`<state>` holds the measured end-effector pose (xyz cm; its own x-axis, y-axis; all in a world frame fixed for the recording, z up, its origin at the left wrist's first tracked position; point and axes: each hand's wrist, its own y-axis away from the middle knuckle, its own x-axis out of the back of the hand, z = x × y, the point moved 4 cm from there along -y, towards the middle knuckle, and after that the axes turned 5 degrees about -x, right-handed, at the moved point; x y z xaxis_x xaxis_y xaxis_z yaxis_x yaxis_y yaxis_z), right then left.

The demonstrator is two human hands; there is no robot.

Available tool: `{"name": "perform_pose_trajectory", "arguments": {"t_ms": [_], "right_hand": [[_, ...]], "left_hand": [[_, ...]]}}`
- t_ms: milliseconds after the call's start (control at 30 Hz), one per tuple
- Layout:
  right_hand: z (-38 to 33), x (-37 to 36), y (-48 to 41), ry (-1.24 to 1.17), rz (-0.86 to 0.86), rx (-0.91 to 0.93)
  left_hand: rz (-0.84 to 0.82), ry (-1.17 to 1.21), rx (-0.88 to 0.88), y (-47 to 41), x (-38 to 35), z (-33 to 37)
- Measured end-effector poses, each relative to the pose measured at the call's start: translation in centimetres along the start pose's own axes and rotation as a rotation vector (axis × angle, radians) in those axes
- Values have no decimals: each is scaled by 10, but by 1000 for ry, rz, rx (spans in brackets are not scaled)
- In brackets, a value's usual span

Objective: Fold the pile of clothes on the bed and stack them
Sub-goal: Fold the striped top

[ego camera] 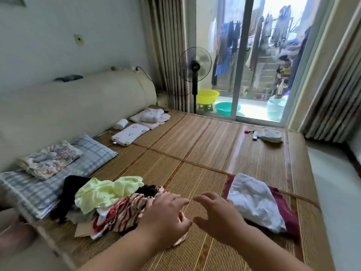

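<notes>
A loose pile of clothes (109,204) lies on the bamboo mat of the bed (195,149) at the near left: a pale green garment on top, a red-striped one in front, black pieces behind. My left hand (166,218) rests on the pile's right edge, on the striped garment, with its fingers spread. My right hand (216,214) hovers just right of it above the mat, fingers loosely spread and holding nothing. To the right sits a stack (273,212): a white folded garment on top of a dark red one.
Pillows (58,173) and folded bedding line the headboard at left. Small items and a plastic bag (271,135) lie at the mat's far right. A standing fan (194,67) and a glass door are beyond the bed. The bed's right edge drops to the floor.
</notes>
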<state>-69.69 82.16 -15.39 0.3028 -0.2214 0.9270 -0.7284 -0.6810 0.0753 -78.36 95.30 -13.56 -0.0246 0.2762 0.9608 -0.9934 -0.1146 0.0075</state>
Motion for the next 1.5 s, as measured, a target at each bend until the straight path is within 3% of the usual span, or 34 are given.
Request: {"name": "perform_pose_trajectory", "arguments": {"t_ms": [367,600,733,1133,1267,1400,1500], "right_hand": [[-87,-70,-100,-4,-92,-63],[-150,-142,-198,-71,-199,-252],[-145,-192,-218,-85,-256,-355],[-68,-380,-242,-175,-483,-612],[-37,-433,-249,-271,-395,-718],[-12,-465,-251,-566,-269,-894],[-6,-468,-255,-522,-299,-862]], "left_hand": [[-76,93,99,-5,-2,-184],[-295,75,102,-30,-16,-347],[-416,78,102,-44,-58,-404],[-702,93,57,-67,-249,-454],[-675,79,-4,-91,-297,-454],[-613,141,26,-106,-337,-440],[-670,137,24,-98,-355,-426]]}}
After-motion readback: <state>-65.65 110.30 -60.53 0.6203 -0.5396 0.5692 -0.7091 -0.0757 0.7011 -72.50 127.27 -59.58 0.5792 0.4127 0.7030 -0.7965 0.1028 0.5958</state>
